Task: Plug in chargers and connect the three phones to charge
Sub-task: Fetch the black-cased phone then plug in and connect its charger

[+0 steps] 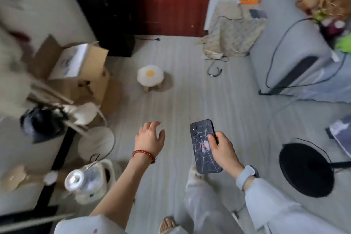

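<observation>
Your right hand (pixel 221 148) holds a phone (pixel 205 146) out in front of you over the floor (pixel 180 100), fingers and thumb curled round its lower half; the phone's back faces up, showing a dark case with a pale web pattern, camera end pointing away from you. Your left hand (pixel 150 138) hangs in the air just left of the phone, apart from it, fingers spread and relaxed, holding nothing; a red bead bracelet (pixel 143 156) sits on that wrist, and a pale watch (pixel 246 175) on the right one. Ahead on the floor stands a small stool (pixel 151 78) with a fried-egg cushion. To the left are open cardboard boxes (pixel 76 66), badly blurred, and nearer you a white kettle (pixel 89 180) with a shiny lid. To the right a grey sofa (pixel 288 53) has a black cable (pixel 275 53) looping over its arm, and a second thin cable (pixel 214 71) lies on the floor by a crumpled cloth (pixel 231 38). A round black base (pixel 305 169) sits on the floor at your right. You cannot tell from here where any charger or socket is.
</observation>
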`<state>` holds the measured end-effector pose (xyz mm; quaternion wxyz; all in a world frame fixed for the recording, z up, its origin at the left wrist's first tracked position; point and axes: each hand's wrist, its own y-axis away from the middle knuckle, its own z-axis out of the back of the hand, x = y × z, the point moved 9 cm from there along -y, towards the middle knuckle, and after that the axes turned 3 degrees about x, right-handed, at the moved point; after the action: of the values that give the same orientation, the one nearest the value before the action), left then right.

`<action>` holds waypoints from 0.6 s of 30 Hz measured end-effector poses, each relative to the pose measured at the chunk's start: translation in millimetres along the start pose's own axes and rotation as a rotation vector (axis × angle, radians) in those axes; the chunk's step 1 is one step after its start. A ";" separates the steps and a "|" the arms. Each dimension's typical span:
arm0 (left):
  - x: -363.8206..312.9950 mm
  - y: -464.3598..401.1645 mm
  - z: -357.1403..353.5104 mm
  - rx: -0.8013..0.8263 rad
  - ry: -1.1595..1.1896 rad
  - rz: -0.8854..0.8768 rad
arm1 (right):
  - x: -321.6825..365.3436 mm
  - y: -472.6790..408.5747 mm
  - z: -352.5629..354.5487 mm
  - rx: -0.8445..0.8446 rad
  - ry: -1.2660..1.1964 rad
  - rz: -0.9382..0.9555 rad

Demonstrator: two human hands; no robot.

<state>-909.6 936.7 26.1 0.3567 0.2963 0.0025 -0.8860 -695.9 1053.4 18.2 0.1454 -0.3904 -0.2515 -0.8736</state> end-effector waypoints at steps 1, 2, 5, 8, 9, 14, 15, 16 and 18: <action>-18.8 -25.6 -7.1 0.016 -0.008 -0.038 | -4.6 -19.9 11.3 -0.023 -0.007 -0.012; -34.9 -46.9 -12.7 0.026 -0.015 -0.070 | -6.8 -37.3 21.3 -0.040 -0.006 -0.017; -86.0 -125.4 -35.0 0.073 -0.034 -0.128 | -16.0 -109.6 57.7 -0.093 -0.015 -0.054; -132.2 -199.4 -53.5 0.142 -0.064 -0.110 | -17.2 -187.7 94.2 -0.104 -0.033 -0.086; -149.7 -223.5 -57.7 0.156 -0.067 -0.113 | -13.2 -215.4 108.6 -0.110 -0.029 -0.087; -226.1 -329.3 -59.7 0.170 -0.088 -0.144 | 17.5 -333.6 174.3 -0.151 -0.047 -0.096; -236.2 -349.2 -59.6 0.167 -0.085 -0.140 | 21.6 -355.7 184.3 -0.150 -0.051 -0.097; -244.6 -369.8 -59.7 0.171 -0.086 -0.132 | 25.4 -377.5 192.9 -0.145 -0.056 -0.098; -256.1 -411.3 -62.4 0.188 -0.098 -0.114 | 29.1 -417.9 206.0 -0.134 -0.061 -0.107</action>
<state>-991.6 1418.2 24.5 0.2760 0.2841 -0.0810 -0.9146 -777.7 1513.0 21.1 0.0642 -0.4117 -0.2171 -0.8828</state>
